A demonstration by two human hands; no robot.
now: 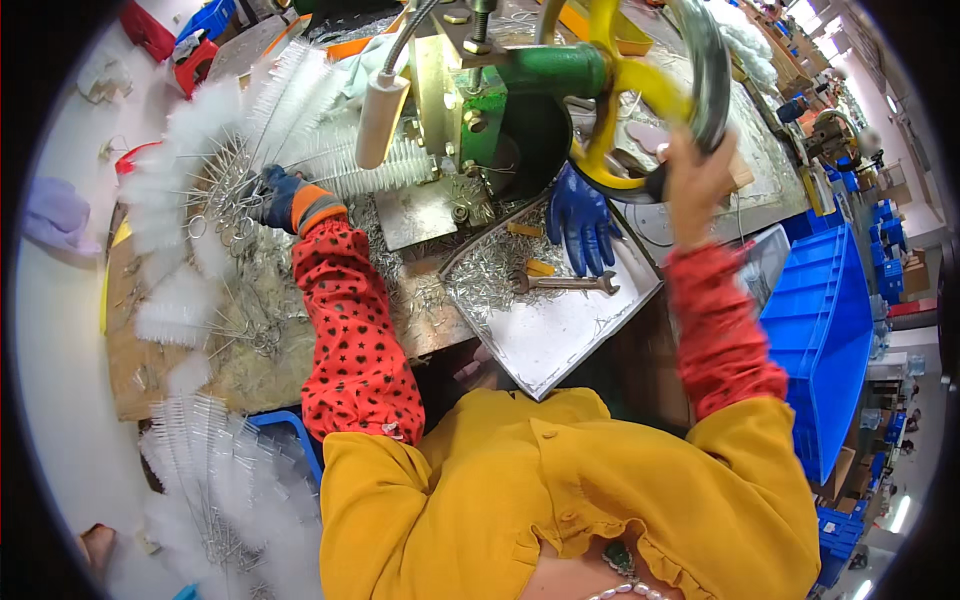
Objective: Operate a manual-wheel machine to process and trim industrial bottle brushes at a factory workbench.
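Observation:
My left hand (286,200), in a dark blue and orange glove, is closed around the wire end of a white bristle brush (378,166). That brush lies across toward the green press (488,125). Several more white brushes with looped wire ends (215,195) fan out beside this hand. My bare right hand (697,180), blurred by motion, grips the rim of the yellow-and-black handwheel (627,85) on the press. The exact hold of its fingers is smeared.
A white-bottomed tray (540,355) holds small metal pieces, a wrench (570,283) and a blue glove (583,222). Another heap of brushes (215,490) lies at the lower left. A blue crate (820,340) stands at right. A white cylindrical handle (382,120) hangs beside the press.

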